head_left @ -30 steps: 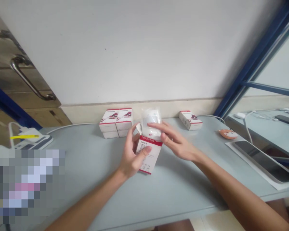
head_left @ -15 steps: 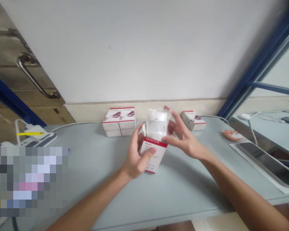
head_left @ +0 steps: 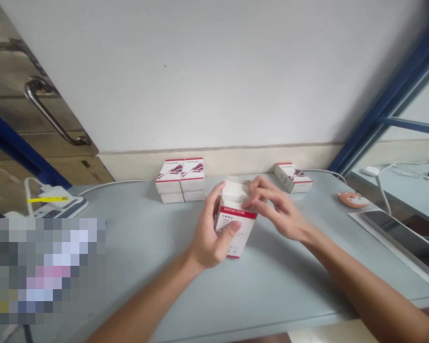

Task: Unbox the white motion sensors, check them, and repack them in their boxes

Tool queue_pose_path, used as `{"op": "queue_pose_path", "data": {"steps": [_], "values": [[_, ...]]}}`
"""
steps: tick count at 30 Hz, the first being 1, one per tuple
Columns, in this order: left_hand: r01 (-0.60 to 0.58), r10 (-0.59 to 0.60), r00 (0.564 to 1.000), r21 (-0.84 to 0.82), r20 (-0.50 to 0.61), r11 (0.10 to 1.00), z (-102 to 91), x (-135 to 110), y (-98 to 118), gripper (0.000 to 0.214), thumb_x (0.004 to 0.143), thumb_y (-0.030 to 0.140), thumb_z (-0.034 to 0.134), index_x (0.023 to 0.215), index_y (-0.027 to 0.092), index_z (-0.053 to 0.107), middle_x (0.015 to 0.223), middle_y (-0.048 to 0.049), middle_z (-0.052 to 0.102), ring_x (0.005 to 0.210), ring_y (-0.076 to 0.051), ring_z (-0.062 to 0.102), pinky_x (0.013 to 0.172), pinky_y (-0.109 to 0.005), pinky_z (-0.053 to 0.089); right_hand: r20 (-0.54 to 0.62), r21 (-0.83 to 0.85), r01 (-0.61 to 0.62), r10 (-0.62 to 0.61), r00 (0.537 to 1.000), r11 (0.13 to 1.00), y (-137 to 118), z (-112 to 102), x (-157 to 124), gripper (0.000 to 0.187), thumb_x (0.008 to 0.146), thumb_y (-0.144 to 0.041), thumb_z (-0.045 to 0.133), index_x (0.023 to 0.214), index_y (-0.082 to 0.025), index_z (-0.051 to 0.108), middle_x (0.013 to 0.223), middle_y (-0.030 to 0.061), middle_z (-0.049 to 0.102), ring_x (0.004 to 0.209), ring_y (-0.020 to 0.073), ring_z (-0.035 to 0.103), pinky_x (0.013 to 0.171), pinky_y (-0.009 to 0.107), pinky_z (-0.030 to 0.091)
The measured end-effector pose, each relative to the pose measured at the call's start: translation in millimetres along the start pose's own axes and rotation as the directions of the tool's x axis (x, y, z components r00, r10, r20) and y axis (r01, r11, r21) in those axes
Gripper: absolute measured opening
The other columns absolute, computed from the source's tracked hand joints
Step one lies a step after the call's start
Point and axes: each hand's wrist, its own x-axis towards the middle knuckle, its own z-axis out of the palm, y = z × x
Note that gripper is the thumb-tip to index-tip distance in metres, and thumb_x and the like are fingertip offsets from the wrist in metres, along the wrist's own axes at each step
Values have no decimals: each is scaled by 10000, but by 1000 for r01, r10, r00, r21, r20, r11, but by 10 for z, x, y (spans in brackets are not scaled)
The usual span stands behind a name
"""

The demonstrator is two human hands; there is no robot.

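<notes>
Here's our head-worn view, looking forward and down from close over the table (head_left: 271, 290), hands (head_left: 209, 240) just below centre, wall (head_left: 218, 71) filling the top!

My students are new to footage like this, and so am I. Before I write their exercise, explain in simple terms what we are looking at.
There is no machine here: these are a person's own bare hands, seen by a camera worn on the head, looking forward and down. The left hand holds a box printed DETECTOR, thumb across its front. The fingers of the right hand touch the box near its raised top flaps. Its contents cannot be made out.

On the grey table, stacked boxes stand at the back, with a single box further right. A power strip lies left; an orange-and-white object and a dark flat panel lie right. A patch at left is pixelated.
</notes>
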Motion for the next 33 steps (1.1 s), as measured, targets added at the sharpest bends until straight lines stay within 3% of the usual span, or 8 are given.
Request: {"op": "queue_pose_path", "data": {"steps": [6, 12, 17, 20, 23, 26, 28, 33], "values": [[-363, 351, 930, 119, 109, 924, 32, 14, -43, 764, 941, 225, 691, 1556, 286, 241, 1189, -102, 625, 950, -237, 703, 826, -441, 612, 123, -67, 61, -52, 991, 996, -135, -40, -35, 163, 963, -160, 578, 924, -242, 713, 991, 38, 495, 924, 200, 525, 856, 362, 481], [-351, 432, 896, 428, -105, 833, -25, 110, -129, 701, 848, 139, 794, 1336, 289, 315, 1159, -52, 525, 914, -147, 656, 747, -291, 579, -329, -9, -64, 57, 943, 998, 403, -39, 28, 379, 1071, -353, 442, 1434, -321, 544, 1154, 61, 594, 970, 221, 623, 854, 387, 545], [-364, 444, 893, 461, -75, 809, -68, 143, -190, 655, 847, 113, 796, 1286, 268, 336, 1148, -51, 544, 884, -120, 655, 700, -234, 556, 65, -598, -70, 135, 989, 798, 774, -19, -5, 177, 985, -275, 651, 1129, -231, 744, 1154, 106, 739, 1100, 301, 664, 973, 466, 515], [-377, 467, 882, 507, -58, 775, -79, 148, -197, 635, 856, 130, 807, 1274, 264, 348, 1147, -60, 586, 892, -128, 668, 696, -238, 567, 103, -700, -29, 141, 985, 713, 772, -40, 7, 123, 971, -190, 664, 1016, -231, 770, 983, 79, 778, 942, 275, 710, 862, 425, 543], [-352, 438, 897, 496, -64, 794, -81, 133, -220, 643, 857, 125, 811, 1285, 272, 354, 1188, -75, 620, 951, -145, 690, 713, -247, 592, -163, -656, -50, -77, 984, 753, 584, -84, 51, 96, 972, -191, 685, 1004, -245, 758, 960, 53, 785, 841, 236, 724, 778, 385, 562], [-329, 406, 911, 482, -64, 813, -70, 113, -244, 671, 852, 95, 801, 1317, 277, 353, 1223, -96, 639, 1014, -171, 709, 724, -264, 616, -474, -543, 76, -379, 795, 837, 275, -45, 57, 82, 976, -211, 721, 1041, -262, 723, 990, 41, 786, 851, 211, 737, 785, 370, 597], [-334, 401, 916, 490, -34, 805, -59, 105, -253, 680, 850, 102, 800, 1333, 282, 355, 1244, -113, 650, 1049, -200, 717, 719, -285, 625, -462, -542, 236, -520, 718, 807, 80, 45, 26, 159, 954, -154, 746, 1060, -267, 713, 1000, 39, 798, 883, 203, 759, 791, 352, 618], [-401, 444, 895, 520, 46, 754, -52, 94, -267, 712, 833, 92, 808, 1332, 302, 344, 1252, -114, 674, 1013, -223, 739, 827, -409, 633, -186, -585, 403, -599, 779, 704, -52, 247, -35, 243, 932, -38, 724, 1079, -232, 720, 1030, 59, 816, 855, 176, 779, 788, 307, 636]]}}
